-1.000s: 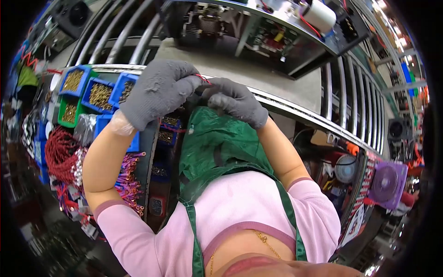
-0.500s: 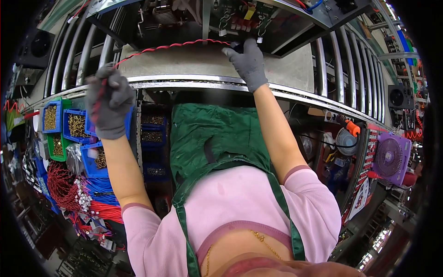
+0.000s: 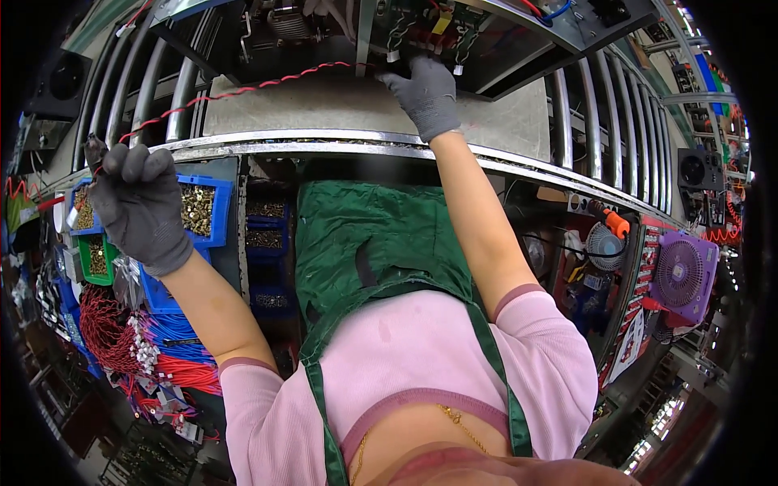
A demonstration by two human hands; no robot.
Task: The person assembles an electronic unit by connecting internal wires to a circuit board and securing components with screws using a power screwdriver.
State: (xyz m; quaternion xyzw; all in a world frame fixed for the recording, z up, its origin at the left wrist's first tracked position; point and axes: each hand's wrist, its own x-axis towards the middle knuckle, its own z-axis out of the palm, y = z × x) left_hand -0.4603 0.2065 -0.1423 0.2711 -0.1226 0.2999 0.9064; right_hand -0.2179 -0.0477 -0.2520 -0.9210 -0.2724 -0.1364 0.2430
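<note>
A red-and-black twisted wire (image 3: pixel 243 93) stretches in a shallow curve between my two gloved hands. At the far left, my left hand (image 3: pixel 142 202) pinches one end, fingers curled, above the parts bins. My right hand (image 3: pixel 425 97) reaches to the lower front of an open metal chassis (image 3: pixel 527 61); its thumb and fingers are closed at the wire's other end, and the tips are partly hidden in shadow. Inside the chassis, just beyond those fingers, hang twisted green leads with white plugs (image 3: pixel 459 70). A circuit board with a yellow part (image 3: pixel 442 22) sits behind them.
A metal rail (image 3: pixel 348 144) runs between me and the chassis, with rollers (image 3: pixel 596 121) on both sides. Blue bins (image 3: pixel 203 211) of brass screws stand at left, above bundled red twisted wires (image 3: pixel 105 328) and blue wires (image 3: pixel 172 328). A purple fan (image 3: pixel 683 275) stands at right.
My left hand has moved left and slightly down, pulling the twisted wire out to the left. My right hand has shifted slightly up and left, closer into the chassis.
</note>
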